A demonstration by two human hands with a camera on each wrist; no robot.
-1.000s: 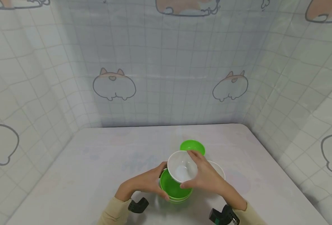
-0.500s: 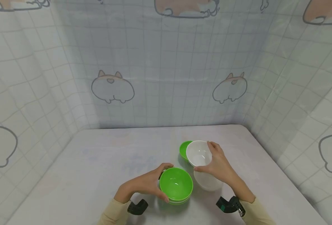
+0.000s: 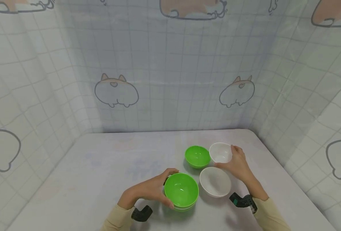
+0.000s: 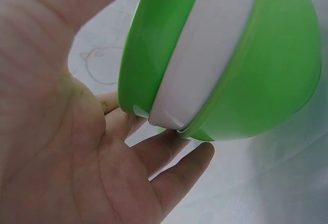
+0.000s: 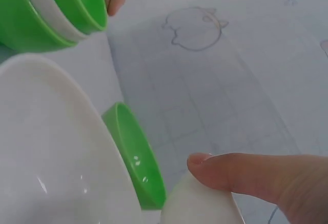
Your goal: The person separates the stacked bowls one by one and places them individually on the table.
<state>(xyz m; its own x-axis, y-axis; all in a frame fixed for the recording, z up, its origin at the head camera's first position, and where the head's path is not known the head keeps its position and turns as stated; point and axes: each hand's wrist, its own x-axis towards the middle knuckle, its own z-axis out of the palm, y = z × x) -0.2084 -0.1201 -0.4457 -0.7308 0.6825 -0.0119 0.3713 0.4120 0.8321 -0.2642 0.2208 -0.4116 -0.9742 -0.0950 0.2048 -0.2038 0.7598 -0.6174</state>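
Note:
A nested stack of bowls (image 3: pixel 181 190), green with a white one between, stands near the front of the table. My left hand (image 3: pixel 150 188) holds its left side, thumb in front and fingers behind. In the left wrist view, the white bowl (image 4: pixel 207 55) shows between two green ones. At the back right, my right hand (image 3: pixel 239 165) grips a small white bowl (image 3: pixel 220 153) by its right side, thumb at the near rim. The right wrist view shows the thumb (image 5: pixel 241 175) against that bowl; the other fingers are out of sight there.
A single green bowl (image 3: pixel 197 157) stands left of the small white bowl. Nearer to me is a larger white bowl (image 3: pixel 215 182), just right of the stack. Patterned sheeting (image 3: pixel 173 80) rises behind the table (image 3: pixel 115 160) and along both sides.
My right hand has carried the small white bowl from above the stack, rightward and back past the green bowl. The stack's green inside is now uncovered. My left hand has stayed in place.

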